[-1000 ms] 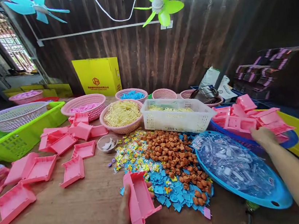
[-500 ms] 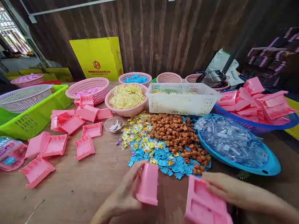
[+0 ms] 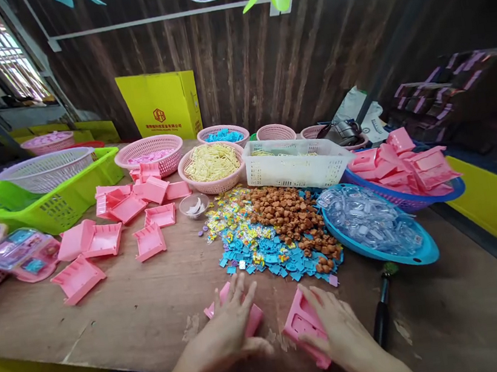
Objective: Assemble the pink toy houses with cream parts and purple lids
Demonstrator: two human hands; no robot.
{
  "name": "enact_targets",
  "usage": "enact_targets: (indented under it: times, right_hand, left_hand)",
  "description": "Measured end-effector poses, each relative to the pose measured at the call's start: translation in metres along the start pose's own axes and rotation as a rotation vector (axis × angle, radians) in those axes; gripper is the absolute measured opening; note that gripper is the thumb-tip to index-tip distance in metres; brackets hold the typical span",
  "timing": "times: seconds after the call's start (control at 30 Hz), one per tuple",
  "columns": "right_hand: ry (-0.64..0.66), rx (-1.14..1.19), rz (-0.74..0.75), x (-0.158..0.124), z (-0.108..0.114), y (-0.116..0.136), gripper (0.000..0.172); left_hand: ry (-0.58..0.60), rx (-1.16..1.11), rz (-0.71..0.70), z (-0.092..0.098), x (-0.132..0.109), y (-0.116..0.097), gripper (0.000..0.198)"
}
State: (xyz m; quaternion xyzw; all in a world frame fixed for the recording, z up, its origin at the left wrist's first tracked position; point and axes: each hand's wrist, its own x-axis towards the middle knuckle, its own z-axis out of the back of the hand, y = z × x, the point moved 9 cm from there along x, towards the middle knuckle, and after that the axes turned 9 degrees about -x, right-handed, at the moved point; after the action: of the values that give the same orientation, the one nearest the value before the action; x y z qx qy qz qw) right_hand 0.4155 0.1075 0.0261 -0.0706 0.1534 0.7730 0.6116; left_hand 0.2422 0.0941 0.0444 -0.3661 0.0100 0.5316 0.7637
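Note:
My left hand [image 3: 224,329] is over a pink plastic tray-like part [image 3: 250,320] on the table, its fingers spread and covering much of it. To the right, my right hand [image 3: 335,327] lies loosely over a second pink plastic part [image 3: 301,322] with recessed panels, fingers and thumb apart. Both parts rest on the wooden tabletop near its front edge. Just beyond my hands is a heap of small blue plastic pieces [image 3: 281,261], brown pieces [image 3: 283,212] and yellow-white printed bits [image 3: 229,213].
More pink parts [image 3: 77,278] lie at left; others fill a blue basket [image 3: 454,186]. A blue tray [image 3: 426,254] holds clear pieces. A black-handled tool [image 3: 380,321] lies right of my hand. Behind stand a white basket [image 3: 292,171], pink baskets [image 3: 212,186] and a green crate [image 3: 67,203].
Both pink parts, gripped and raised before, now lie on the table, and my fingers have spread over them. The view has shifted; the black-handled tool now shows.

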Motion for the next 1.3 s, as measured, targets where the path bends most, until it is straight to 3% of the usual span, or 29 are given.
enact_targets:
  times: [0.1,0.17,0.27,0.4,0.53,0.63,0.7,0.77,0.87,0.97,1.03,1.17,1.3]
  right_hand:
    - [0.103,-0.027,-0.029,-0.004,-0.010,0.011,0.087]
    - [0.154,-0.021,-0.027,-0.005,-0.012,0.013,0.094]
    - [0.185,0.001,-0.006,-0.006,-0.010,0.013,0.101]
    - [0.189,0.033,-0.007,-0.005,-0.015,0.011,0.105]
    - [0.063,0.164,-0.004,0.004,-0.013,0.002,0.100]
    - [-0.055,0.529,0.112,0.007,0.006,0.003,0.094]
    - [-0.101,0.795,0.195,0.004,0.022,0.009,0.096]
    - [-0.109,0.993,0.240,-0.001,0.035,0.019,0.102]
    - [-0.059,1.182,0.315,-0.007,0.045,0.044,0.110]
    - [-0.057,1.270,0.361,-0.010,0.048,0.060,0.111]
    - [-0.091,1.284,0.363,-0.010,0.049,0.062,0.110]
    - [-0.109,1.294,0.384,-0.011,0.047,0.062,0.109]
    - [-0.076,1.365,0.401,-0.012,0.044,0.063,0.113]
  left_hand:
    - [-0.153,0.143,0.281,0.006,0.008,0.002,0.106]
    - [-0.257,0.204,0.397,0.008,0.010,0.004,0.104]
    - [-0.397,0.212,0.463,0.013,0.008,0.013,0.102]
    - [-0.444,0.154,0.464,0.018,0.000,0.031,0.094]
    - [-0.495,-0.124,0.294,0.034,-0.006,0.034,0.094]
    - [-0.552,-0.617,-0.051,0.051,-0.012,0.017,0.100]
    - [-0.513,-0.946,-0.263,0.056,-0.015,0.003,0.105]
    - [-0.431,-1.180,-0.365,0.051,-0.014,-0.009,0.112]
    - [-0.361,-1.367,-0.445,0.040,-0.008,-0.022,0.114]
    - [-0.393,-1.475,-0.491,0.033,-0.006,-0.024,0.114]
    - [-0.370,-1.523,-0.492,0.029,-0.005,-0.025,0.115]
    - [-0.197,-1.531,-0.492,0.024,-0.007,-0.038,0.113]
    - [-0.226,-1.493,-0.498,0.032,-0.010,-0.038,0.116]
